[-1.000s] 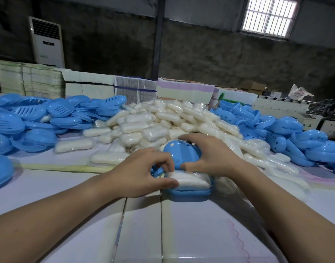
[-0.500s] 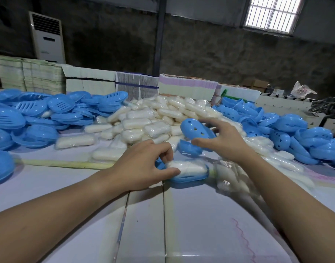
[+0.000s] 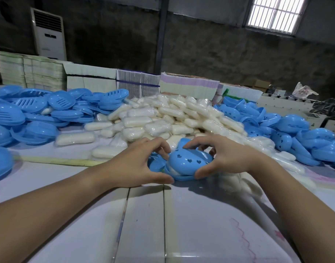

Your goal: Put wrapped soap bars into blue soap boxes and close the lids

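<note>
A blue soap box lid (image 3: 189, 161) with heart-shaped holes sits tilted over a blue box base (image 3: 183, 177) on the white table. A wrapped white soap bar (image 3: 174, 172) shows in the gap between them. My right hand (image 3: 225, 156) grips the lid, fingers curled over its top and thumb at its front edge. My left hand (image 3: 136, 164) grips the box's left end, thumb along the base's rim. A big heap of wrapped soap bars (image 3: 162, 118) lies just behind.
Blue slotted box bases (image 3: 54, 111) are piled at the left, blue lids (image 3: 295, 133) at the right. Stacks of flat cartons (image 3: 90, 76) line the table's back. The white table (image 3: 162, 224) runs toward me.
My right hand picked a lid from the pile behind, brought it back and set it down over the soap in the base. My left hand stayed on the box.
</note>
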A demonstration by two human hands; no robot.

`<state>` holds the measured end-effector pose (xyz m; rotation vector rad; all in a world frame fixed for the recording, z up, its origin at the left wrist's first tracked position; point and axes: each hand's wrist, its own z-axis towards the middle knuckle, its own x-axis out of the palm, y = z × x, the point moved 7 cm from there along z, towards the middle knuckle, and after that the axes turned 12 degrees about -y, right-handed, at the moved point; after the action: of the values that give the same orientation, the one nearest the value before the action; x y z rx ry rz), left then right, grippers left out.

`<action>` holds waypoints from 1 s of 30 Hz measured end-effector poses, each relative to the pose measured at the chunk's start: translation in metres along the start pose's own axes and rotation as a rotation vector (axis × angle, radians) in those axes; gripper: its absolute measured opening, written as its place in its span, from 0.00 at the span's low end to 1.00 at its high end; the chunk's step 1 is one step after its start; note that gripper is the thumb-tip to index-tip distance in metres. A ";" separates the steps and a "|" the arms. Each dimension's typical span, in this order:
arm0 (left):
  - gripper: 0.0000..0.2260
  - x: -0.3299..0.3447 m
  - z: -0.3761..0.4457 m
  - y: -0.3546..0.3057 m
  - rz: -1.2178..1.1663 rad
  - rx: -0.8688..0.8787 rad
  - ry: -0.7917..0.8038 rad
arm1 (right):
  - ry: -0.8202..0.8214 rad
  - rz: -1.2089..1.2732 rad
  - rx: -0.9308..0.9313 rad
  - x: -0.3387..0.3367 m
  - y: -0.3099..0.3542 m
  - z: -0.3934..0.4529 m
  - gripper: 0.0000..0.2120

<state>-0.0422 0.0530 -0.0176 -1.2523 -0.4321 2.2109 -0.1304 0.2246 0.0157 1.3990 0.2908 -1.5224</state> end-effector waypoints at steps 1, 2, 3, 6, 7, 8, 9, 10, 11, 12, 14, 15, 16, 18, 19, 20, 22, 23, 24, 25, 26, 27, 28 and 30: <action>0.26 0.001 0.000 0.000 0.011 0.012 0.004 | 0.012 0.001 -0.004 0.002 0.001 0.000 0.29; 0.26 0.001 0.000 -0.001 0.019 0.023 -0.003 | 0.018 0.006 -0.009 0.003 0.001 0.000 0.29; 0.26 0.002 0.001 -0.002 0.023 0.030 -0.013 | 0.021 0.011 -0.014 0.005 0.001 0.001 0.29; 0.25 0.002 0.002 -0.003 0.030 0.048 -0.034 | 0.039 -0.005 -0.029 0.010 0.002 0.002 0.30; 0.24 0.002 0.002 -0.003 0.037 0.058 -0.035 | 0.041 -0.017 -0.031 0.011 0.002 0.003 0.30; 0.24 0.001 0.002 -0.004 0.045 0.068 -0.036 | 0.042 -0.025 -0.030 0.012 0.002 0.003 0.30; 0.23 0.001 0.002 -0.005 0.051 0.079 -0.036 | 0.046 -0.031 -0.029 0.012 0.003 0.003 0.30; 0.23 0.001 0.001 -0.006 0.058 0.094 -0.034 | 0.056 -0.038 -0.030 0.013 0.003 0.003 0.30; 0.23 0.001 0.000 -0.007 0.070 0.109 -0.029 | 0.069 -0.044 -0.030 0.013 0.004 0.003 0.29; 0.23 0.003 0.000 -0.008 0.085 0.122 -0.022 | 0.081 -0.045 -0.028 0.014 0.005 0.003 0.29; 0.23 0.004 0.000 -0.010 0.114 0.137 -0.013 | 0.094 -0.025 -0.016 0.014 0.006 0.003 0.29; 0.22 0.004 0.000 -0.011 0.128 0.144 -0.013 | 0.096 -0.010 -0.010 0.014 0.006 0.003 0.29; 0.22 0.004 0.000 -0.012 0.144 0.152 -0.015 | 0.100 0.004 -0.005 0.015 0.006 0.003 0.28; 0.23 0.003 0.000 -0.013 0.171 0.167 -0.021 | 0.119 0.009 -0.010 0.017 0.007 0.002 0.29; 0.23 0.003 0.000 -0.013 0.181 0.174 -0.023 | 0.125 -0.012 -0.018 0.018 0.007 0.002 0.30; 0.23 0.003 0.000 -0.013 0.195 0.184 -0.023 | 0.121 -0.043 -0.020 0.018 0.007 0.001 0.31; 0.23 0.004 0.001 -0.013 0.220 0.208 -0.027 | 0.081 -0.105 -0.016 0.017 0.007 0.001 0.32; 0.22 0.004 0.001 -0.013 0.216 0.212 -0.037 | 0.052 -0.131 -0.019 0.015 0.006 0.001 0.32; 0.21 0.003 0.001 -0.012 0.197 0.210 -0.056 | 0.024 -0.141 -0.023 0.013 0.006 0.001 0.32; 0.21 0.001 0.002 -0.010 0.170 0.197 -0.080 | -0.001 -0.123 -0.025 0.010 0.006 0.000 0.31; 0.20 -0.002 0.003 -0.008 0.143 0.176 -0.104 | -0.025 -0.080 -0.023 0.007 0.006 -0.001 0.30; 0.20 -0.004 0.004 -0.005 0.117 0.154 -0.126 | -0.054 -0.024 -0.020 0.002 0.006 -0.001 0.30; 0.20 -0.006 0.004 -0.002 0.096 0.139 -0.140 | -0.086 0.032 -0.015 -0.002 0.004 -0.001 0.30; 0.18 -0.006 0.005 0.001 0.079 0.144 -0.147 | -0.160 0.110 0.010 -0.011 0.001 0.001 0.29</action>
<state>-0.0445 0.0482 -0.0109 -1.0530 -0.2777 2.3648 -0.1322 0.2289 0.0254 1.2714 0.1061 -1.5356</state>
